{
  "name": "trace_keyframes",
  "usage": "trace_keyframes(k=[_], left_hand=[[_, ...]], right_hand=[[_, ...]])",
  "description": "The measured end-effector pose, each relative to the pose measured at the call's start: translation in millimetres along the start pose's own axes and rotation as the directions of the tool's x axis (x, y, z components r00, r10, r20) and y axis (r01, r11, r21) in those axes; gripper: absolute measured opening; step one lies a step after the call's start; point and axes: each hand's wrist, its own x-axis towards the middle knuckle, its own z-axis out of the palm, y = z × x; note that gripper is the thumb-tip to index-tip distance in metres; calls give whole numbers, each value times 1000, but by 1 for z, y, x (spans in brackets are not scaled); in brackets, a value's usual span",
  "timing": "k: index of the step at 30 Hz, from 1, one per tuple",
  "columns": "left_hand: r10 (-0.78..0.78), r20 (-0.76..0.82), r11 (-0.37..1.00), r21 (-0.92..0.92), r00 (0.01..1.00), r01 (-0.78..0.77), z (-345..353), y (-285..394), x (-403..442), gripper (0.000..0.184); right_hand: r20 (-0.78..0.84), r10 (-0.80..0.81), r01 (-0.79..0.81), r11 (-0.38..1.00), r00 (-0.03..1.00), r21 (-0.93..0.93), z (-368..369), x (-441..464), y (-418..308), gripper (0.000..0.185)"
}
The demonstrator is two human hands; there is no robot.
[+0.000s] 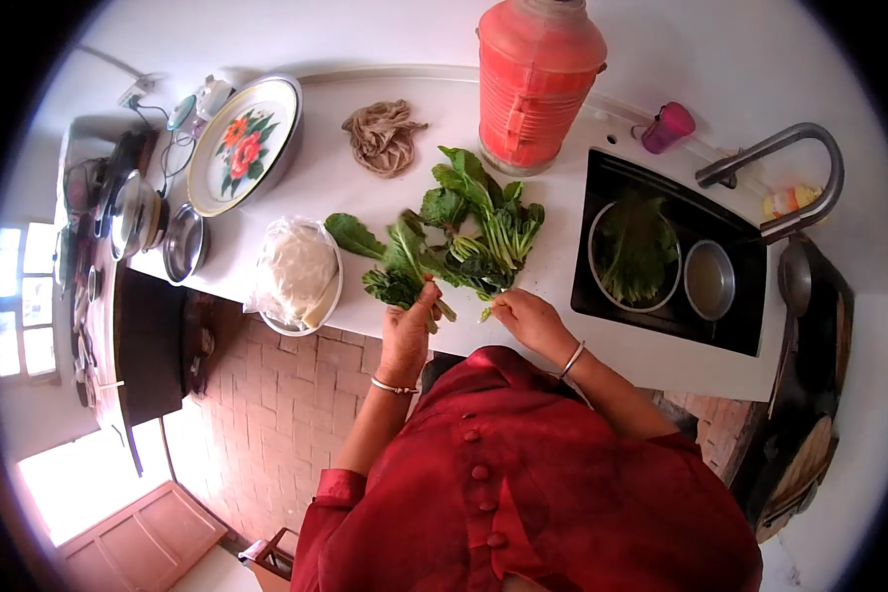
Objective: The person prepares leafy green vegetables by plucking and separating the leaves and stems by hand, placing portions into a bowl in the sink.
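Observation:
My left hand (409, 331) is closed around the stems of a bunch of leafy greens (403, 259), held near the counter's front edge, leaves pointing away from me. My right hand (531, 322) has its thumb and fingers pinched together at the near end of a pile of leafy greens (508, 232); a small bit of green shows at the fingertips. That pile lies on the white counter (405, 202), its pale green stems facing right. The two hands are a short way apart.
A white bowl (332, 308) with a plastic bag stands left of the greens. Behind are a brown cloth (382, 138), a floral enamel basin (207, 158) and a tall red container (540, 89). Rightward, the black sink (587, 281) holds a basin of greens and a metal bowl (708, 281).

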Motion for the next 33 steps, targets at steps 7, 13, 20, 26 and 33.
trace_keyframes(k=[7, 13, 20, 26, 33], left_hand=[[171, -32, 985, 12, 985, -171, -7, 26, -2, 23], [140, -26, 985, 110, 990, -136, -10, 39, -10, 23], [120, -57, 983, 147, 991, -111, -25, 34, -12, 22], [83, -52, 988, 132, 995, -76, -41, 19, -13, 18], [5, 42, 971, 240, 999, -15, -32, 16, -11, 15]], right_hand=[[32, -220, 220, 934, 975, -281, -5, -10, -8, 23], [20, -266, 260, 920, 964, -294, -14, 12, -30, 20], [126, -152, 194, 857, 980, -477, 32, 65, -18, 16], [-12, -83, 75, 950, 996, -301, 31, 74, -11, 17], [183, 135, -210, 837, 974, 504, 9, 67, -69, 14]])
